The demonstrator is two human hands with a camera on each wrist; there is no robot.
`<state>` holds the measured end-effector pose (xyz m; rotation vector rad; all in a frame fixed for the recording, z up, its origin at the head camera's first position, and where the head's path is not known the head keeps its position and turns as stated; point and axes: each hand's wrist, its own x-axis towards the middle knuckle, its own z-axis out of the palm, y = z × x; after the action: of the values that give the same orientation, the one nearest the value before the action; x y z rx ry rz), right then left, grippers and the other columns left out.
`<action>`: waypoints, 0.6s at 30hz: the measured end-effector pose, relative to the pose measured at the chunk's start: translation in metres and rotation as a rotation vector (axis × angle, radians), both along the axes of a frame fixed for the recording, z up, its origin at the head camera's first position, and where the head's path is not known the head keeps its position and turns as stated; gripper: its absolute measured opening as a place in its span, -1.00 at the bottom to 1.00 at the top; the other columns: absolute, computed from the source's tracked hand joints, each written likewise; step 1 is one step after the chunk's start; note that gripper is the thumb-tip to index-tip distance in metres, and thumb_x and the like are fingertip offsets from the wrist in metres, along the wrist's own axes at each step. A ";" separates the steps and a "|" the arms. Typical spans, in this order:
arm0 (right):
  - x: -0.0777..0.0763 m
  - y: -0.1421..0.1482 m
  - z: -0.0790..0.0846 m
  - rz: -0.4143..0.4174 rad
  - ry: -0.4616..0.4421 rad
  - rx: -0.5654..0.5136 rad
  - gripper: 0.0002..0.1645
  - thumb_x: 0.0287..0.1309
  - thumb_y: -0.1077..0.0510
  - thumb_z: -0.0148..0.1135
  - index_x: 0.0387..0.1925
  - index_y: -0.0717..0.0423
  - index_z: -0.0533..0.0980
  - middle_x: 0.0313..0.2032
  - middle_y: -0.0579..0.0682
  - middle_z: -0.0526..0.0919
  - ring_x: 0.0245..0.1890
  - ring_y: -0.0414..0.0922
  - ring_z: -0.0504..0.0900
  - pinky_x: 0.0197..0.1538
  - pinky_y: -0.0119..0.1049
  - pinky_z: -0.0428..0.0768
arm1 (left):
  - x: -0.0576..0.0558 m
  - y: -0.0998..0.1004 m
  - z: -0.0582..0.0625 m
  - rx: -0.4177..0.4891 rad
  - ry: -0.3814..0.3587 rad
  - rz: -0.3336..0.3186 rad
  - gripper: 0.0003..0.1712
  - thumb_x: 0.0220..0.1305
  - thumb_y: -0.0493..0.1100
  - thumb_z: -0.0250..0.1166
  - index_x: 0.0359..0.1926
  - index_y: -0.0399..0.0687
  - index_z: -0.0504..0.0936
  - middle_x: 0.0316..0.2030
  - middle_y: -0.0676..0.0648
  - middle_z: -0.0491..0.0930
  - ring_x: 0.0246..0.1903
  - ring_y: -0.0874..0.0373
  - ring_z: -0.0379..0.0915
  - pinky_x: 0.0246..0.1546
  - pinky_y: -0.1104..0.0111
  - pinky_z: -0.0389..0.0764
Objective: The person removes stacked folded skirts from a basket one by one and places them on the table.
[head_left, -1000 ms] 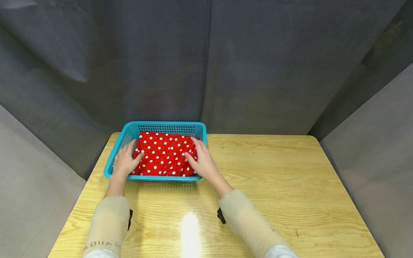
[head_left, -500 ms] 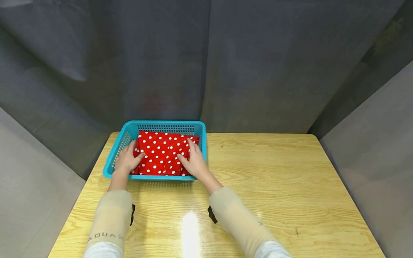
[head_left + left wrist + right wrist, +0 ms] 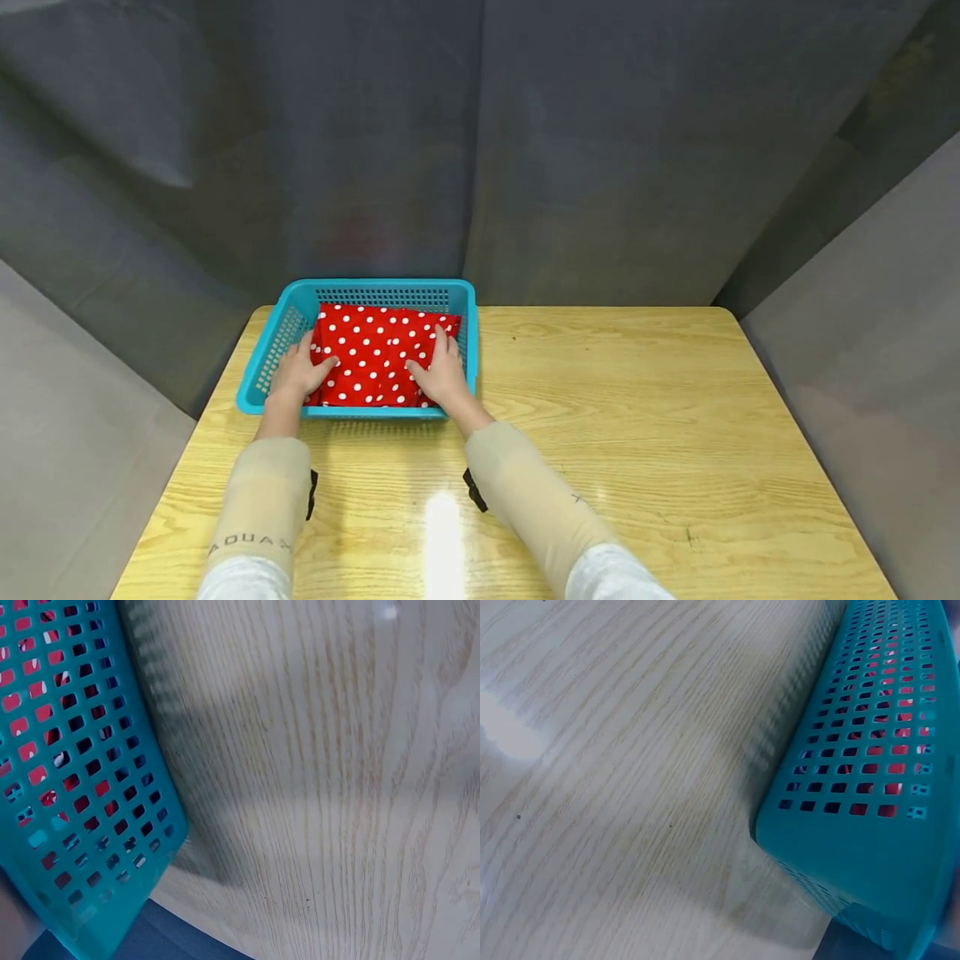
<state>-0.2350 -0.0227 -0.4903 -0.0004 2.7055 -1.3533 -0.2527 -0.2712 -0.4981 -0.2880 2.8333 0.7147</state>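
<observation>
A red cloth with white dots (image 3: 367, 354), laid fairly flat, lies in a turquoise plastic basket (image 3: 375, 412). My left hand (image 3: 295, 373) reaches over the front rim to the cloth's left edge, its thumb spread over the fabric. At the right part of the cloth my right hand (image 3: 441, 375) rests with fingers extended and thumb pointing inward. Neither hand shows a clear grip on the fabric. Both wrist views show mainly the perforated basket wall (image 3: 97, 750), with red showing through the holes; the fingers are hidden there.
The basket stands at the back left of a wooden table (image 3: 637, 417). A dark grey curtain (image 3: 600, 167) hangs right behind it. Lighter grey panels (image 3: 82, 433) flank both sides.
My right hand has shifted left over the cloth, away from the basket's right wall. The left hand stays nearly in place at the cloth's left edge. The basket has hardly moved.
</observation>
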 end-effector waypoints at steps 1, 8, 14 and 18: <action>-0.001 -0.001 -0.001 -0.011 -0.014 -0.002 -0.02 0.09 -0.02 0.22 0.39 0.09 -0.11 0.32 0.22 0.03 0.26 0.15 0.13 0.08 0.03 0.45 | 0.000 0.000 0.000 0.012 -0.003 0.001 -0.01 0.19 0.06 0.15 0.39 -0.20 -0.24 0.24 -0.45 -0.03 0.19 -0.35 -0.07 0.03 -0.19 0.31; -0.003 0.000 -0.004 -0.070 -0.102 -0.044 0.02 0.09 -0.02 0.22 0.39 0.10 -0.16 0.29 0.25 0.06 0.20 0.15 0.23 0.05 -0.01 0.48 | -0.001 0.001 -0.003 0.088 -0.052 0.036 0.00 0.20 0.08 0.12 0.40 -0.17 -0.29 0.24 -0.45 -0.05 0.19 -0.35 -0.09 -0.01 -0.15 0.38; -0.005 0.002 -0.003 -0.091 -0.185 -0.088 0.05 0.09 -0.04 0.22 0.40 0.07 -0.21 0.30 0.25 0.05 0.23 0.14 0.17 0.04 -0.01 0.49 | -0.002 0.006 -0.003 0.182 -0.102 0.084 0.00 0.22 0.08 0.09 0.41 -0.13 -0.35 0.30 -0.45 -0.21 0.24 -0.37 -0.21 0.06 -0.17 0.30; -0.005 0.002 -0.005 -0.077 -0.250 -0.108 0.07 0.08 -0.06 0.21 0.40 0.08 -0.22 0.29 0.25 0.07 0.23 0.12 0.16 0.07 -0.03 0.47 | -0.002 0.008 -0.005 0.209 -0.114 0.108 -0.02 0.23 0.07 0.07 0.41 -0.12 -0.36 0.31 -0.44 -0.23 0.26 -0.35 -0.22 0.08 -0.16 0.28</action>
<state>-0.2399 -0.0205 -0.4949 0.2489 2.4472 -1.4138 -0.2550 -0.2631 -0.5029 -0.4348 2.6249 0.9758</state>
